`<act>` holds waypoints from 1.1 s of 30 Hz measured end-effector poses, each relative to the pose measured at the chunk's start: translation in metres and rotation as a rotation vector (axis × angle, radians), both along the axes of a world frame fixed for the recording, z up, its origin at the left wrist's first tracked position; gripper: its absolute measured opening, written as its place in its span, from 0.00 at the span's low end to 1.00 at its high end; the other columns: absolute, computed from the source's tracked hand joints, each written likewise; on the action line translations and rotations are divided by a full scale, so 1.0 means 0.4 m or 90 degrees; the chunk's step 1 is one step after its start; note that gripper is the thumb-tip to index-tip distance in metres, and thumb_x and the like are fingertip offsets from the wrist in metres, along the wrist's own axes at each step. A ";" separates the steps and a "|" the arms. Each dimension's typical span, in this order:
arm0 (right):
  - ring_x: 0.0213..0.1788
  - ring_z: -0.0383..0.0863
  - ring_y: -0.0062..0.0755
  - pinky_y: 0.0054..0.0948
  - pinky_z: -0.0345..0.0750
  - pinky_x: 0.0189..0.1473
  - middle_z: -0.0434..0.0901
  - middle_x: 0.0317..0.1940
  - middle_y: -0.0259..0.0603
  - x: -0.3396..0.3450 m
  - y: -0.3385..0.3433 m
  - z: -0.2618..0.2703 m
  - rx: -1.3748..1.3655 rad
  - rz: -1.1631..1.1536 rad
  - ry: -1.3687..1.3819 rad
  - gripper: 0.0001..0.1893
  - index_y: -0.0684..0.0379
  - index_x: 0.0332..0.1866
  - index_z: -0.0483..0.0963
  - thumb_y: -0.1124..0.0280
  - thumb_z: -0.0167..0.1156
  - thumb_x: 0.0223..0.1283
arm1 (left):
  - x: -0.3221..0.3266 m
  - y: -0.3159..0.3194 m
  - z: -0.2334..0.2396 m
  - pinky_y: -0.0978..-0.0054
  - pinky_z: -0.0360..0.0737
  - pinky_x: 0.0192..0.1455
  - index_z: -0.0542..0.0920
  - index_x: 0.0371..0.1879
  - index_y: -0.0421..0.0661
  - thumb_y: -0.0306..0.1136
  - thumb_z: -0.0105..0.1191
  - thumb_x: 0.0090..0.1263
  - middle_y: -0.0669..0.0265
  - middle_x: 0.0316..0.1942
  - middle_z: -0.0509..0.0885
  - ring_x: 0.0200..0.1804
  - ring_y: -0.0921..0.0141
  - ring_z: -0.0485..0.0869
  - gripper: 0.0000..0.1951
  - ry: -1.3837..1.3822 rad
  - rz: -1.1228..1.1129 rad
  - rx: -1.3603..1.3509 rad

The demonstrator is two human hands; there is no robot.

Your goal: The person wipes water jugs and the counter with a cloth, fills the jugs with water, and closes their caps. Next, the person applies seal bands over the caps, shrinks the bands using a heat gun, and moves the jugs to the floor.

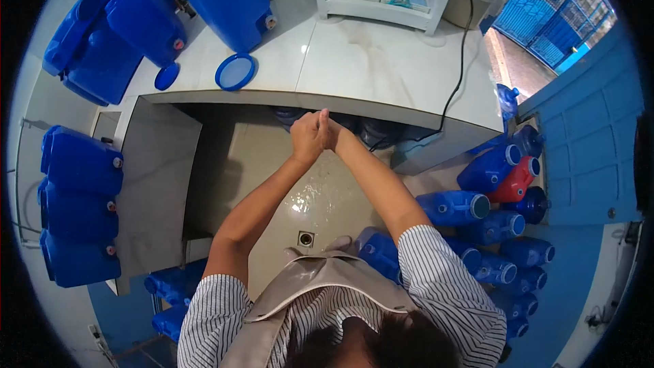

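My left hand (pixel 308 135) and my right hand (pixel 332 132) are clasped together in front of me, just short of the front edge of the white tiled counter (pixel 352 76). One thumb points up; the fingers overlap, and no object shows between them. Beyond the hands, on the counter, lie a round blue lid (pixel 235 71) with a pale inside and a smaller blue lid (pixel 166 76). A large blue plastic water container (pixel 225 5) with a spigot stands behind the lids. Which fingers lie underneath is hidden.
Several blue containers (pixel 82 207) line the left counter; others stand at the back left. On the right floor are several blue jugs (pixel 454 207) and a red jug (pixel 513 181). A black cable (pixel 462 61) crosses the counter. A floor drain (pixel 306 238) lies in the wet floor.
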State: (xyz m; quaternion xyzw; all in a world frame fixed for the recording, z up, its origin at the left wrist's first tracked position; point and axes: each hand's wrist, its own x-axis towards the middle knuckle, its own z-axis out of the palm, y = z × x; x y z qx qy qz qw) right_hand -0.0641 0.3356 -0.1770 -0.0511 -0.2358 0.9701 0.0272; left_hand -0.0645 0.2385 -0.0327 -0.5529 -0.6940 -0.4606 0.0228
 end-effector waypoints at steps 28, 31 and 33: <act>0.72 0.48 0.51 0.45 0.51 0.70 0.60 0.66 0.47 0.260 0.165 0.665 1.585 -0.505 -0.299 0.30 0.49 0.65 0.63 0.70 0.59 0.54 | -0.349 0.323 0.184 0.65 0.77 0.29 0.67 0.59 0.38 0.49 0.55 0.64 0.52 0.25 0.82 0.26 0.61 0.82 0.31 -0.092 -0.050 -0.101; 0.73 0.43 0.56 0.43 0.52 0.70 0.57 0.68 0.49 0.416 0.205 0.606 1.257 -0.423 -0.494 0.32 0.49 0.68 0.59 0.59 0.59 0.58 | -0.282 0.352 0.177 0.55 0.76 0.42 0.63 0.62 0.41 0.54 0.50 0.64 0.38 0.42 0.79 0.43 0.47 0.81 0.34 0.068 0.065 -0.412; 0.63 0.64 0.51 0.39 0.63 0.64 0.69 0.60 0.49 0.489 0.229 0.572 1.182 -0.479 -0.512 0.23 0.57 0.60 0.69 0.61 0.57 0.61 | -0.297 0.355 0.131 0.51 0.73 0.52 0.67 0.62 0.48 0.53 0.47 0.66 0.43 0.57 0.71 0.54 0.44 0.74 0.29 0.282 -0.021 -0.314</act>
